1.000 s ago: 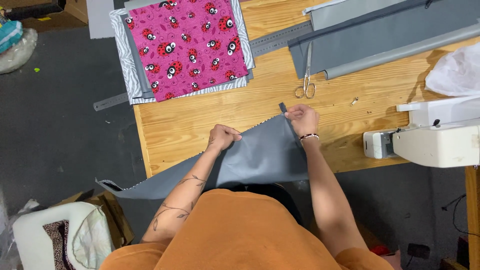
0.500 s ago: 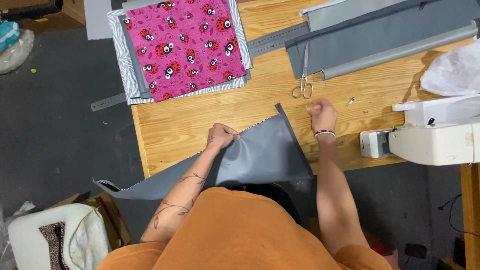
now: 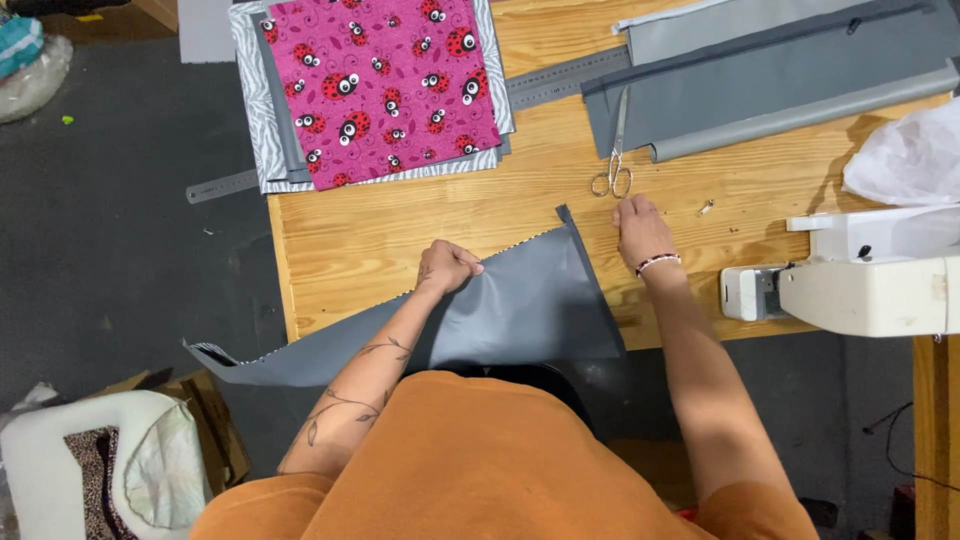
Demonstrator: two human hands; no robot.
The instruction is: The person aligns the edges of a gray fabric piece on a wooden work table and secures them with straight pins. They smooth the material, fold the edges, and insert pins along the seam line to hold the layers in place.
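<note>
My left hand (image 3: 450,267) pinches the upper edge of a grey fabric piece (image 3: 530,310) that lies across the near edge of the wooden table (image 3: 400,215) and hangs off to the left. A striped lining shows along its top edge. My right hand (image 3: 640,230) rests on the bare wood to the right of the fabric's corner, fingers loosely apart, holding nothing. Small silver scissors (image 3: 612,165) lie just beyond its fingertips.
A pink ladybird-print fabric (image 3: 385,85) sits on striped and grey layers at the far left. A long metal ruler (image 3: 565,78) and folded grey fabric (image 3: 780,70) lie at the back. A white sewing machine (image 3: 860,280) and white plastic bag (image 3: 910,155) stand right.
My right hand let go of the grey fabric's corner and moved right and farther up the table toward the scissors. My left hand stays on the fabric edge.
</note>
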